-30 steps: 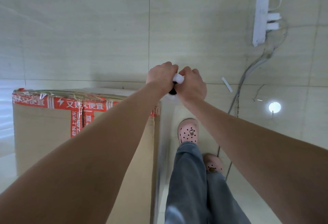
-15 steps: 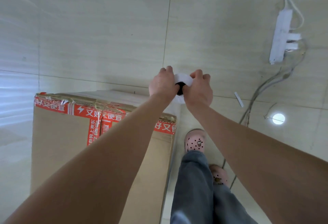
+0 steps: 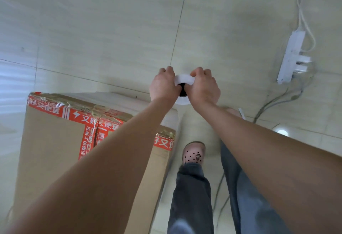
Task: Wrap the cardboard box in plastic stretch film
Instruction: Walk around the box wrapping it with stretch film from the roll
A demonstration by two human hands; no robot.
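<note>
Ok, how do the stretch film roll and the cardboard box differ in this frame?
The stretch film roll is white and round with a dark core; the cardboard box is brown and straight-edged, with red printed tape. The roll is held up, gripped by the left hand and right hand; the box stands on the floor, touched by neither. The roll is far smaller than the box.

Half of it out of sight

The film roll (image 3: 185, 79) shows only as a white rim and a dark core between the left hand (image 3: 163, 87) and right hand (image 3: 203, 89) gripping it. The sheet running towards the cardboard box (image 3: 51, 150) is too sheer to trace. The left forearm covers part of the box's red tape (image 3: 74, 114), whose print is blurred, and the picture's bottom edge cuts the box off. The power strip (image 3: 291, 57) cable leaves at the top.
</note>
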